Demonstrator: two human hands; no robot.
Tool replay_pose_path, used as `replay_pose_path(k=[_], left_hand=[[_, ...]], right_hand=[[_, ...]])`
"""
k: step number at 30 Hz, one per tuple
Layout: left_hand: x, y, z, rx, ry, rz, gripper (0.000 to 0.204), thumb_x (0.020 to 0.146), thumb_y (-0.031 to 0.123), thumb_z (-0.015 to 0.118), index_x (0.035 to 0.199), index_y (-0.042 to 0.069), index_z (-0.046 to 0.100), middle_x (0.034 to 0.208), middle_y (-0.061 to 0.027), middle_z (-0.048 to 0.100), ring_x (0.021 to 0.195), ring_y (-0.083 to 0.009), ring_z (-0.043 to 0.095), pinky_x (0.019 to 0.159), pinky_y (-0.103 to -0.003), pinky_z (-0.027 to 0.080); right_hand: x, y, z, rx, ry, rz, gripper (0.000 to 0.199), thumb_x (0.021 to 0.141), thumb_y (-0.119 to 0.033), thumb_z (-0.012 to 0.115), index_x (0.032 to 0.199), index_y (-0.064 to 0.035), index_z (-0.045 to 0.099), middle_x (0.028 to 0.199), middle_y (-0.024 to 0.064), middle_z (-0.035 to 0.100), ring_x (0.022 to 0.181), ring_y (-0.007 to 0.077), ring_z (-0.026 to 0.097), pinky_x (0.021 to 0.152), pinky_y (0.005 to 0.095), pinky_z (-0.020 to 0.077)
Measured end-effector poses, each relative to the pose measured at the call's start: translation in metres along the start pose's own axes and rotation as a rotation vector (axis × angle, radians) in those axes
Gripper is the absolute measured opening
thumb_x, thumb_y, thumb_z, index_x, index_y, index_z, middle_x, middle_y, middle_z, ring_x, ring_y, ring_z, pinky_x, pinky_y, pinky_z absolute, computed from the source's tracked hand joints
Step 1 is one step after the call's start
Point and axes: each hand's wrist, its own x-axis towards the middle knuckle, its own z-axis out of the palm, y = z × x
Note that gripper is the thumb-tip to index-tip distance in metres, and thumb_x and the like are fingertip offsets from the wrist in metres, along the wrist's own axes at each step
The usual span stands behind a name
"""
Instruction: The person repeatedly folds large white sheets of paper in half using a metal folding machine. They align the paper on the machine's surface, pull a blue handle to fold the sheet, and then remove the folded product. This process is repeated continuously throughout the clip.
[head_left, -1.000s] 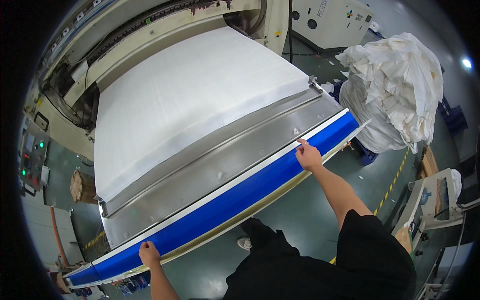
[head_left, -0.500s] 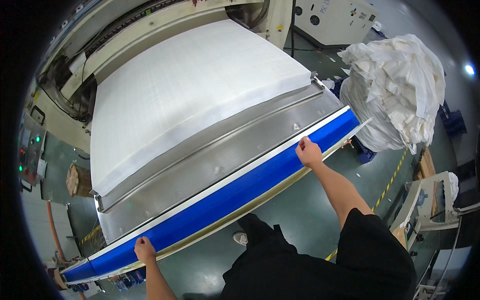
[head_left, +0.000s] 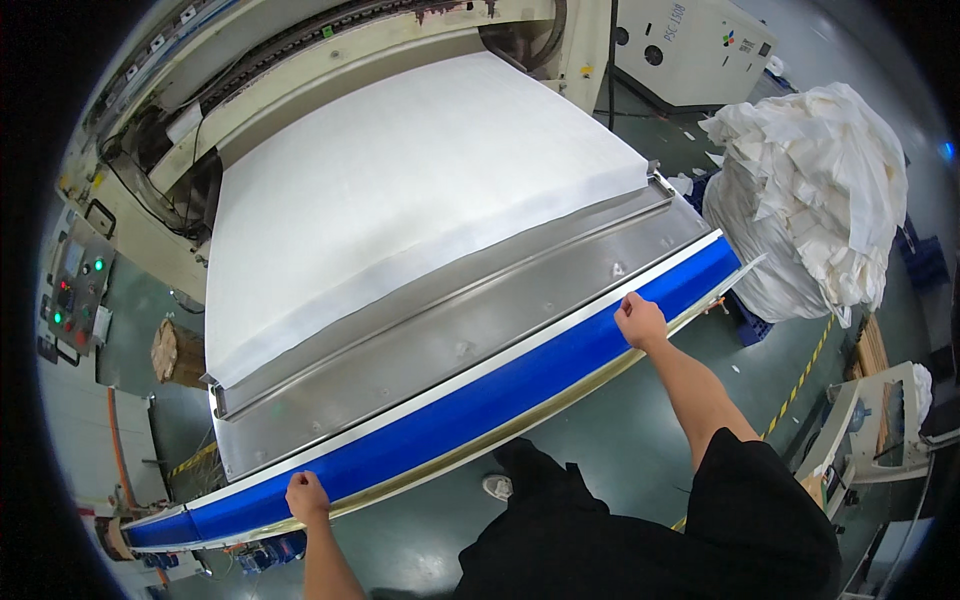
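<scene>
My left hand (head_left: 307,497) is closed, its fingers curled together over the left part of a long blue strip (head_left: 470,415). Toward the strip's right end, my right hand (head_left: 641,322) is closed in a pinch above the blue surface. Anything between the fingers of either hand is too small or hidden to make out. The strip has a white far edge and a yellowish near edge. Beyond it lies a bare metal plate (head_left: 480,345). A wide white sheet (head_left: 420,180) comes out of the machine (head_left: 390,38), its front edge resting at the plate's far side.
A large bundle of crumpled white material (head_left: 810,190) stands at the right by a blue pallet (head_left: 750,325). On the left is a control panel (head_left: 78,290) with lit buttons, near a brown roll (head_left: 178,352). A cream cabinet (head_left: 690,50) stands at the far right.
The whole view has shifted slightly, so everything appears a little farther right. Both hands stay closed at about the same places along the blue strip.
</scene>
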Motion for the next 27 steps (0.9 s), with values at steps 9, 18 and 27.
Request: replay_pose_path(k=[9, 18, 27], left_hand=[[-0.003, 0.004, -0.005, -0.018, 0.024, -0.006, 0.029, 0.082, 0.03, 0.054, 0.074, 0.004, 0.063, 0.074, -0.0166, 0.064, 0.07, -0.0371, 0.062, 0.062, -0.046, 0.047], [-0.002, 0.001, -0.001, -0.017, 0.029, 0.012, 0.028, 0.082, 0.03, 0.054, 0.075, 0.004, 0.063, 0.075, -0.0156, 0.065, 0.069, -0.0365, 0.062, 0.062, -0.045, 0.047], [-0.002, 0.006, 0.001, -0.039, 0.044, -0.026, 0.027, 0.081, 0.03, 0.055, 0.073, 0.006, 0.062, 0.073, -0.0179, 0.063, 0.068, -0.0391, 0.06, 0.06, -0.046, 0.047]], right_hand=[[-0.004, -0.001, 0.0, 0.041, 0.01, 0.0, 0.019, 0.079, -0.026, 0.057, 0.086, -0.0091, 0.059, 0.076, 0.0146, 0.066, 0.076, 0.0356, 0.063, 0.07, 0.0449, 0.0501], [-0.002, 0.003, 0.002, 0.019, 0.024, -0.011, 0.019, 0.079, -0.027, 0.057, 0.084, -0.0088, 0.06, 0.077, 0.0157, 0.066, 0.076, 0.0358, 0.064, 0.07, 0.0455, 0.0504], [0.007, 0.008, 0.008, 0.031, 0.049, 0.007, 0.02, 0.078, -0.028, 0.057, 0.087, -0.011, 0.061, 0.08, 0.0154, 0.066, 0.079, 0.0369, 0.063, 0.072, 0.0463, 0.0497]])
